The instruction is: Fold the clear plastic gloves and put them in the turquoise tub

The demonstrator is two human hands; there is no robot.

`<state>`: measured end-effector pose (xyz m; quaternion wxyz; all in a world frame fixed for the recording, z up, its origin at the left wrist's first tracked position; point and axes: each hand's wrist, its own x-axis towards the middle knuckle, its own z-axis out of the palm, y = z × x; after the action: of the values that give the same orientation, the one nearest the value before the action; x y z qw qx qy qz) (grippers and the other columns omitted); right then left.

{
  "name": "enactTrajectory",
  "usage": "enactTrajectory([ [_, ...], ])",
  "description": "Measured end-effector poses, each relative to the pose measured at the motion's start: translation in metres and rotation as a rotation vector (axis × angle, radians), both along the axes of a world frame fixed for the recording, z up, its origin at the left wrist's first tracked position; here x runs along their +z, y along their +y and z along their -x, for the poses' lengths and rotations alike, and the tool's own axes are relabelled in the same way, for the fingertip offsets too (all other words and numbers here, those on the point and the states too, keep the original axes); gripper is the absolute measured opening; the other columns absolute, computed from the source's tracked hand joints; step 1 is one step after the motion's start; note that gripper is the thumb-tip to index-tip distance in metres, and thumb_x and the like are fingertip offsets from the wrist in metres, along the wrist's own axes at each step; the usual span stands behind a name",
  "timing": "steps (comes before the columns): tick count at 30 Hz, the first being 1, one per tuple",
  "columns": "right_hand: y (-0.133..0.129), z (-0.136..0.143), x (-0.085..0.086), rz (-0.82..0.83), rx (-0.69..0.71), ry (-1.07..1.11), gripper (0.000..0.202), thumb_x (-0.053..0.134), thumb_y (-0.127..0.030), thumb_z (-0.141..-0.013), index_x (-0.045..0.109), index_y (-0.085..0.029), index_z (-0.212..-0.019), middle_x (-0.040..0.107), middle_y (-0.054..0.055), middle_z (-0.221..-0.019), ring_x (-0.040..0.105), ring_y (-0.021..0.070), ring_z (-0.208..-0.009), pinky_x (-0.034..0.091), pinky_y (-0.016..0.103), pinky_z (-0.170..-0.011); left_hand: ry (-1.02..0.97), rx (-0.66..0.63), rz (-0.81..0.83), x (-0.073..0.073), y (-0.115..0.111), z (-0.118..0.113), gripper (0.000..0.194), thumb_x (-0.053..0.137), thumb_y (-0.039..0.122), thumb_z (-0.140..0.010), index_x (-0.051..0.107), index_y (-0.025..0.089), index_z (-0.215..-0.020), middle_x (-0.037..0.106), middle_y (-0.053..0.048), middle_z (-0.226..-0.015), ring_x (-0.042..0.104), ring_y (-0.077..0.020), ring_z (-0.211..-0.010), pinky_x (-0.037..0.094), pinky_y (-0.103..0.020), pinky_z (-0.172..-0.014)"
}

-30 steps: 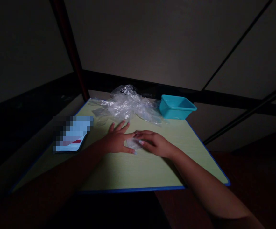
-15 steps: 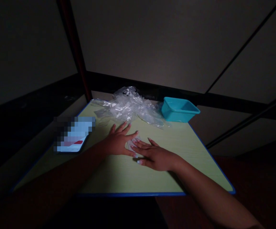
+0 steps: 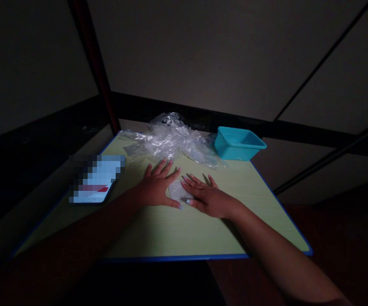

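Between my hands a small, whitish, see-through piece of plastic (image 3: 176,190), which looks like a folded bag, lies flat on the table (image 3: 184,236). My left hand (image 3: 155,187) rests at its left side with the fingers spread, the thumb along its near edge. From the right, my right hand (image 3: 207,195) lies over part of the plastic, palm down and fingers stretched out. Its fingers hide the right part of the piece. Neither hand grips anything.
A loose heap of crumpled clear plastic bags (image 3: 171,140) lies at the table's back. Beside it at the back right corner stands a turquoise basket (image 3: 237,153). A phone (image 3: 96,193) with a lit, partly blurred screen sits at the left edge. Walls close in behind.
My right hand has slid a little up and to the right, away from my left thumb. More of the plastic piece now shows, lying flatter. My left hand has hardly moved.
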<state>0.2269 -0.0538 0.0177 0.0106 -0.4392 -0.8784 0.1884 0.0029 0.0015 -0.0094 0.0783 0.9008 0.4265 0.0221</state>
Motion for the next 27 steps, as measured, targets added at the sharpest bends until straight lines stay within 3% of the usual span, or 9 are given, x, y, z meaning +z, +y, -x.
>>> enactTrajectory([
  [4, 0.000, -0.003, 0.008, -0.011, 0.005, 0.070, 0.061, 0.044, -0.041, -0.094, 0.022, -0.027, -0.148, 0.016, 0.011, -0.154, 0.010, 0.0285, -0.143, -0.004, 0.066, -0.105, -0.005, -0.003, -0.012, -0.001, 0.000, 0.000, 0.124, 0.056, 0.084, -0.054, 0.007, 0.025, -0.151, -0.002, -0.017, -0.156, -0.006, -0.0407, -0.141, 0.004, -0.068, -0.104],
  [11, -0.001, 0.005, 0.010, 0.062, 0.162, 0.233, 0.061, 0.053, -0.041, -0.090, 0.030, -0.028, -0.145, 0.031, 0.011, -0.150, 0.020, 0.0255, -0.141, -0.001, 0.061, -0.109, -0.023, -0.044, -0.087, 0.007, -0.003, -0.002, 0.122, 0.061, 0.080, -0.056, 0.005, 0.026, -0.151, 0.000, -0.017, -0.156, -0.004, -0.0404, -0.142, 0.007, -0.065, -0.106],
  [18, 0.006, 0.018, -0.001, 0.036, 0.212, 0.188, 0.052, 0.046, -0.040, -0.094, 0.035, -0.028, -0.143, 0.035, 0.008, -0.148, 0.021, 0.0227, -0.141, -0.009, 0.060, -0.108, -0.003, -0.007, -0.062, 0.008, -0.004, -0.005, 0.118, 0.064, 0.073, -0.059, 0.009, 0.024, -0.151, 0.002, -0.018, -0.156, -0.003, -0.0410, -0.142, 0.010, -0.064, -0.106],
  [27, 0.005, 0.024, -0.006, -0.062, 0.170, 0.052, 0.056, 0.036, -0.048, -0.096, 0.029, -0.024, -0.146, 0.027, 0.007, -0.152, 0.016, 0.0219, -0.143, -0.004, 0.060, -0.110, -0.006, -0.007, -0.074, 0.004, -0.002, -0.004, 0.119, 0.068, 0.070, -0.059, 0.007, 0.026, -0.151, 0.002, -0.018, -0.156, -0.002, -0.0436, -0.141, 0.013, -0.065, -0.105],
])
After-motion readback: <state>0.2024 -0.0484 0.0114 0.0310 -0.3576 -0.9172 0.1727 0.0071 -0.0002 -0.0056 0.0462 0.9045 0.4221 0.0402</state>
